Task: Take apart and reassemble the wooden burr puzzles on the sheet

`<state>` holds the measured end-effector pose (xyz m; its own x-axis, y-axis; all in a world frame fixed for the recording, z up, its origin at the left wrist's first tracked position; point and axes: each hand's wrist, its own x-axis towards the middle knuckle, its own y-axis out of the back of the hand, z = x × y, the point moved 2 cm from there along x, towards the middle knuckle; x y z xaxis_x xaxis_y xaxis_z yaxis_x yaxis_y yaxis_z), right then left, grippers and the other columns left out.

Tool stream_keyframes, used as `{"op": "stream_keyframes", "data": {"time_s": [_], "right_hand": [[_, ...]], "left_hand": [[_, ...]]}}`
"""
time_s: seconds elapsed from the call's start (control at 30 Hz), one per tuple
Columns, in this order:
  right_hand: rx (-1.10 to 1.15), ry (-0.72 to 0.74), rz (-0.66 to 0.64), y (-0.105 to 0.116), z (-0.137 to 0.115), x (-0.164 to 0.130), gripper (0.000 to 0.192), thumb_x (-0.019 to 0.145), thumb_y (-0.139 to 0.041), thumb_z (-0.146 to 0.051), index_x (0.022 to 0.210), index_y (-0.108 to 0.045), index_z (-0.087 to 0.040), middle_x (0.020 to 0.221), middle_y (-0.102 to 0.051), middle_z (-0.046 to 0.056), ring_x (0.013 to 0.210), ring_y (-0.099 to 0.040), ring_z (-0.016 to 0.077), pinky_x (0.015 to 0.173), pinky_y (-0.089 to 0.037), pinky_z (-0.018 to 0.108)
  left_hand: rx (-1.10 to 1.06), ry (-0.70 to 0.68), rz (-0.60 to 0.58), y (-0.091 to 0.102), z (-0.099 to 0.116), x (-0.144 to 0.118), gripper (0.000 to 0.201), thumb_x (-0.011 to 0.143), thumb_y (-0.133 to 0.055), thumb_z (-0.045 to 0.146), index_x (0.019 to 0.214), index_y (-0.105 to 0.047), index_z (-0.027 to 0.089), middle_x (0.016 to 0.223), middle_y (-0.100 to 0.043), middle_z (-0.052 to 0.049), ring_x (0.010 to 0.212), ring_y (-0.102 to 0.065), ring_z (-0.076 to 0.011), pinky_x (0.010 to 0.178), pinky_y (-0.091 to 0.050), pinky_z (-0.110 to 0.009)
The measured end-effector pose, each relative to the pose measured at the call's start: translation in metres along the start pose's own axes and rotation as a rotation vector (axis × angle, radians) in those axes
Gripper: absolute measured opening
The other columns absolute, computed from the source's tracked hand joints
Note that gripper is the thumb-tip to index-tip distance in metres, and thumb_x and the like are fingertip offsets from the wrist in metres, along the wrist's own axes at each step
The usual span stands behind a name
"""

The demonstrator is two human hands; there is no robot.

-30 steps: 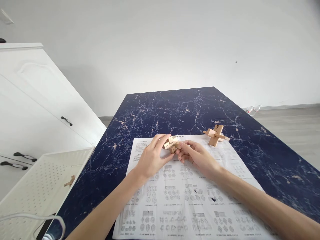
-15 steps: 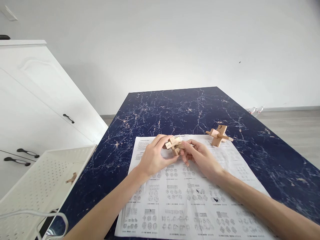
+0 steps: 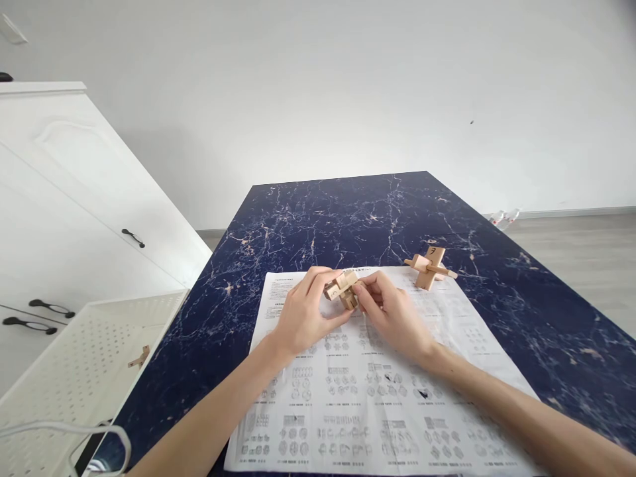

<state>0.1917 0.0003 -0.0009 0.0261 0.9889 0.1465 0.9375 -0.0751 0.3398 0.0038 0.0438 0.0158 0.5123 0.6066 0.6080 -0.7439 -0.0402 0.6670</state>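
A small wooden interlocking puzzle (image 3: pixel 342 286), made of notched bars with a dark mark on one end, is held just above the printed sheet. My left hand (image 3: pixel 307 308) is closed around its left side, thumb below and fingers over the top. At the right side, the closed fingers of my right hand (image 3: pixel 390 311) pinch the puzzle's edge; their tips partly hide what they grip. Beyond my right hand, a second wooden puzzle (image 3: pixel 431 267) with crossed pieces and a dark "3"-like mark stands by the sheet's far right corner.
The large white sheet (image 3: pixel 318 424) with printed puzzle diagrams covers the near part of the dark blue marbled table (image 3: pixel 322 218). To the left, a white perforated tray (image 3: pixel 99 344) holds a small wooden cross piece (image 3: pixel 140 357). A white cable (image 3: pixel 64 424) loops at the lower left.
My right fingers have curled in and closed up against the puzzle's right side. My left hand keeps its hold. The whole view has shifted slightly.
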Motion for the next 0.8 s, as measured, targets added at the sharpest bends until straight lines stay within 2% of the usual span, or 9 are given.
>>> {"op": "stream_keyframes", "data": {"time_s": [0.27,0.53,0.67,0.8], "right_hand": [[0.081,-0.021,0.083,0.002,-0.004,0.003,0.042,0.108,-0.046,-0.066,0.096,-0.054,-0.027,0.077,-0.067,0.003,0.066,-0.058,0.022,0.064,-0.042,0.038],[0.218,-0.081,0.054,-0.008,-0.002,-0.003,0.04,0.107,-0.048,-0.066,0.096,-0.053,-0.027,0.076,-0.06,0.001,0.064,-0.05,0.0188,0.058,-0.038,0.035],[0.208,-0.057,0.076,-0.011,-0.007,-0.007,0.037,0.109,-0.048,-0.062,0.099,-0.053,-0.026,0.078,-0.063,0.001,0.065,-0.053,0.0183,0.06,-0.04,0.035],[0.155,-0.026,0.085,-0.009,-0.009,-0.007,0.034,0.11,-0.048,-0.058,0.099,-0.053,-0.026,0.082,-0.067,0.003,0.068,-0.057,0.0188,0.062,-0.043,0.035]], "left_hand": [[0.069,-0.002,0.102,-0.001,0.001,-0.001,0.057,0.088,-0.085,0.044,0.132,-0.053,0.026,0.122,-0.065,-0.01,0.106,-0.072,-0.0265,0.087,-0.063,-0.041],[0.118,-0.053,0.074,-0.002,0.002,-0.001,0.043,0.092,-0.08,0.038,0.123,-0.053,0.025,0.114,-0.065,-0.007,0.099,-0.072,-0.0245,0.081,-0.062,-0.039],[0.165,-0.125,0.068,-0.004,0.003,-0.002,0.046,0.094,-0.078,0.036,0.13,-0.051,0.026,0.11,-0.066,-0.006,0.094,-0.071,-0.0239,0.079,-0.062,-0.039],[0.149,-0.101,0.075,-0.005,0.004,-0.003,0.05,0.089,-0.082,0.033,0.129,-0.051,0.025,0.108,-0.069,-0.006,0.096,-0.071,-0.0252,0.082,-0.061,-0.041]]}}
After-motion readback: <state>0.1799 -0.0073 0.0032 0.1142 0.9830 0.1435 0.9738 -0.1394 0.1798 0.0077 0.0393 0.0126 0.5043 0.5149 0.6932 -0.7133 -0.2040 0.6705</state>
